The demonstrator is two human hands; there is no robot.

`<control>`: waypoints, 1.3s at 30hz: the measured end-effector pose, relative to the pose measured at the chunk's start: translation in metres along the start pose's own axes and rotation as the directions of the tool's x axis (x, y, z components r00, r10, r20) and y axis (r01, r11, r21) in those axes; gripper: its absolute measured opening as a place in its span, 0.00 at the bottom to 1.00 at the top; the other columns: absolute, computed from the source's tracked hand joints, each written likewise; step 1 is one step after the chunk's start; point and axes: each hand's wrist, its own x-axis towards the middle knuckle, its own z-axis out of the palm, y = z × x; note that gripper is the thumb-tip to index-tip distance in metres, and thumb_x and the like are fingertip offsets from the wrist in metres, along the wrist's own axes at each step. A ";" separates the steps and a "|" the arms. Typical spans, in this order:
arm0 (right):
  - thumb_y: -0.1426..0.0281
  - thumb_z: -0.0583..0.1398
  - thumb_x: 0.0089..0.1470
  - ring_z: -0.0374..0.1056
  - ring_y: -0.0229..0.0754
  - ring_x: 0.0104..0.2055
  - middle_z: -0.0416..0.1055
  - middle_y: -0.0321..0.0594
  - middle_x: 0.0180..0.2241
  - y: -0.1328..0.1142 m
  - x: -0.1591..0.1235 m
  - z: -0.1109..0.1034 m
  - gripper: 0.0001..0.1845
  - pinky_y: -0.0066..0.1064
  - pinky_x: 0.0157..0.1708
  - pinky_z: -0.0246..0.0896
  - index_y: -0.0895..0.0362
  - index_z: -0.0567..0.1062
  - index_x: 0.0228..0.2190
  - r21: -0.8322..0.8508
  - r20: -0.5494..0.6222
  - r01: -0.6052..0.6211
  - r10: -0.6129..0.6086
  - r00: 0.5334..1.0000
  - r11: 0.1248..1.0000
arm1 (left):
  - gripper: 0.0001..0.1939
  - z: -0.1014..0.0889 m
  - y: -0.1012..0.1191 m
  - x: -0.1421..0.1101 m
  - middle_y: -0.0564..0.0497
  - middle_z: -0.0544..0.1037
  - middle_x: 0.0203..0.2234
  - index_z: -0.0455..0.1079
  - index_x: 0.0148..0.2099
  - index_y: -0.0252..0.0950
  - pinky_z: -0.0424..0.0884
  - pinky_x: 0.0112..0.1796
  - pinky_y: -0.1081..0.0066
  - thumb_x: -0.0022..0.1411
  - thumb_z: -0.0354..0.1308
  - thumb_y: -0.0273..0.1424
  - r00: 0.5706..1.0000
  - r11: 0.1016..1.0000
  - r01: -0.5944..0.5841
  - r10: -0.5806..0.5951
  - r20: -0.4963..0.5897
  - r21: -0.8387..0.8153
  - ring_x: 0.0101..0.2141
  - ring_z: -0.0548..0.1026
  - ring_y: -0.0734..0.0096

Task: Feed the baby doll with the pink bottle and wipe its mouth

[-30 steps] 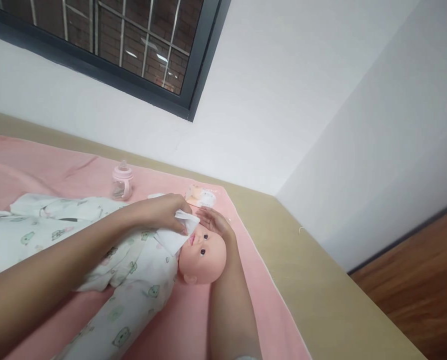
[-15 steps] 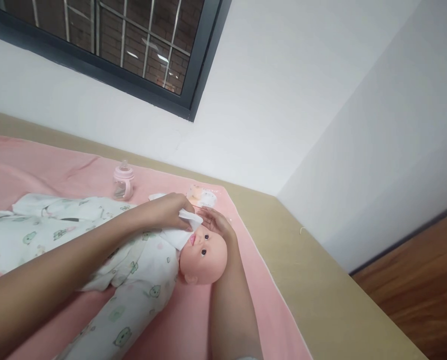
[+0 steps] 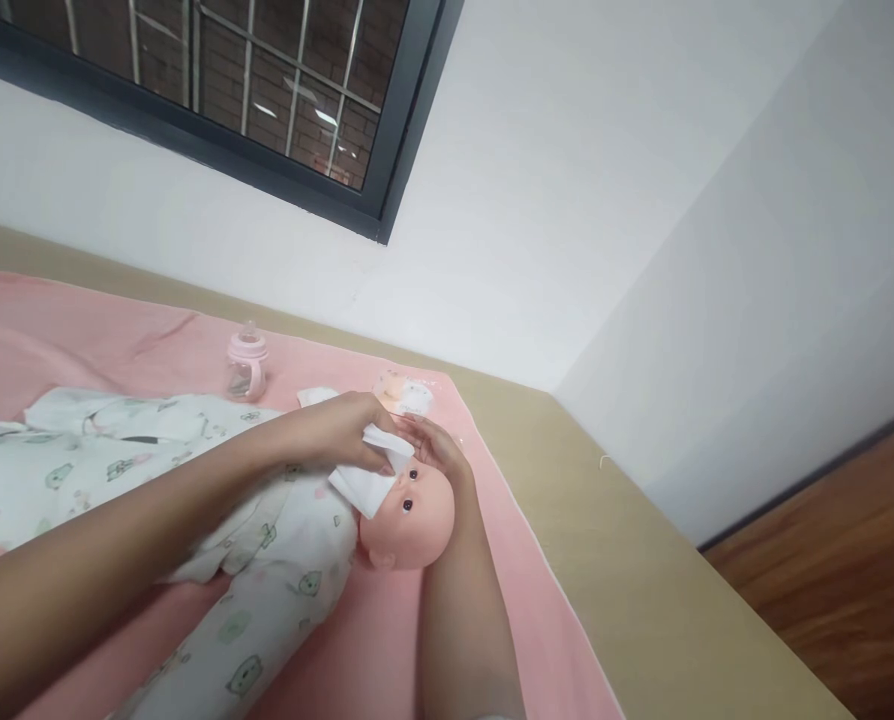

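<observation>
On its back lies a baby doll [image 3: 421, 525] in white clothes [image 3: 297, 545] printed with green animals. My left hand [image 3: 349, 428] is closed on a white tissue [image 3: 366, 487], which lies over the doll's mouth and chin. Both of the doll's eyes show above the tissue. Around the far side of the doll's head, my right hand [image 3: 438, 446] is cupped against the cheek, its fingers extended and partly hidden behind the tissue. My right forearm passes beside the top of the head.
A pink baby bottle [image 3: 247, 362] with a handle stands beyond the doll's body. Near my hands lies a white and orange packet [image 3: 406, 392]. The pink blanket [image 3: 537, 610] covers much of the wooden surface [image 3: 604, 560], which meets a white wall below a dark-framed window [image 3: 387, 150].
My left hand has moved the tissue slightly to the right and up the doll's face, so it now covers the mouth. My right hand and the doll have stayed in place.
</observation>
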 end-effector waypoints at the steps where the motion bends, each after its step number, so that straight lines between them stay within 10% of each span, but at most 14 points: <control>1: 0.71 0.58 0.53 0.73 0.37 0.35 0.77 0.41 0.32 0.000 0.000 0.000 0.09 0.30 0.42 0.69 0.60 0.73 0.38 0.003 -0.001 0.004 -0.004 1.000 1.000 | 0.11 0.001 0.003 0.000 0.54 0.74 0.23 0.75 0.32 0.36 0.57 0.24 0.74 0.49 0.60 0.37 1.000 1.000 -0.002 0.002 0.006 0.001 0.26 0.70 0.68; 23: 0.71 0.59 0.53 0.73 0.38 0.36 0.77 0.42 0.33 0.001 0.002 -0.001 0.10 0.30 0.41 0.70 0.60 0.73 0.38 -0.003 -0.005 0.005 -0.005 1.000 1.000 | 0.10 0.002 -0.003 0.005 0.52 0.73 0.24 0.70 0.28 0.35 0.56 0.26 0.72 0.50 0.55 0.36 0.993 0.995 0.044 -0.034 -0.111 0.091 0.27 0.69 0.65; 39: 0.71 0.58 0.54 0.74 0.38 0.36 0.77 0.42 0.33 -0.001 -0.003 0.002 0.09 0.30 0.42 0.70 0.60 0.73 0.39 -0.002 0.010 0.004 -0.004 1.000 1.000 | 0.11 -0.004 -0.001 -0.003 0.56 0.62 0.17 0.68 0.26 0.35 0.52 0.20 0.74 0.46 0.60 0.38 0.991 0.998 0.052 -0.055 0.118 0.032 0.20 0.61 0.72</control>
